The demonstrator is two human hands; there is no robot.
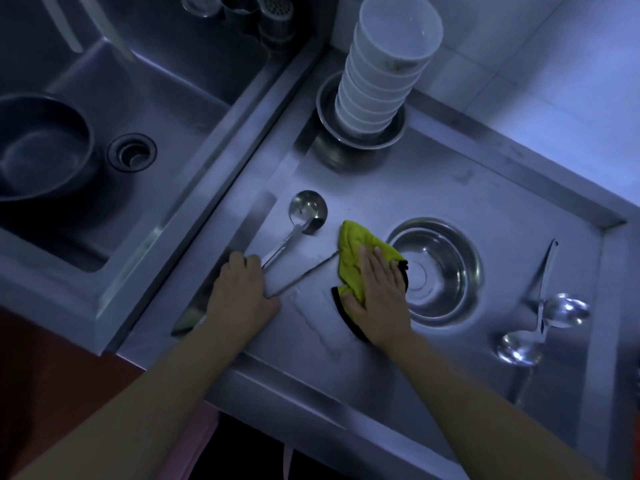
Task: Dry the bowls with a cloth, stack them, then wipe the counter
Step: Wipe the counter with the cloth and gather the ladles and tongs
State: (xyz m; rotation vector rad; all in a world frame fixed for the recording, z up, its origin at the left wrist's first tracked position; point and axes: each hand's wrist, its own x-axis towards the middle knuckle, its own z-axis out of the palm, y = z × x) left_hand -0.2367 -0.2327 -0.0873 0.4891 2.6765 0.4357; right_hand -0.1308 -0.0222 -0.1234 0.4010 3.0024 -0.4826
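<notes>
A tall stack of several white bowls (384, 71) stands in a steel basin (346, 138) at the back of the steel counter (467, 188). My right hand (379, 292) lies flat, fingers straight, pressing a yellow-green cloth (356, 251) with a black edge onto the counter. Just right of the cloth sits a steel bowl (436, 268). My left hand (242, 292) grips the handle end of a steel ladle (306, 211) that lies on the counter to the left of the cloth.
Two more ladles (540, 317) lie at the counter's right side. A sink (145, 109) with a dark pot (38, 147) and a drain (131, 152) is to the left. Utensil holders (270, 15) stand at the back. A tiled wall rises behind the bowls.
</notes>
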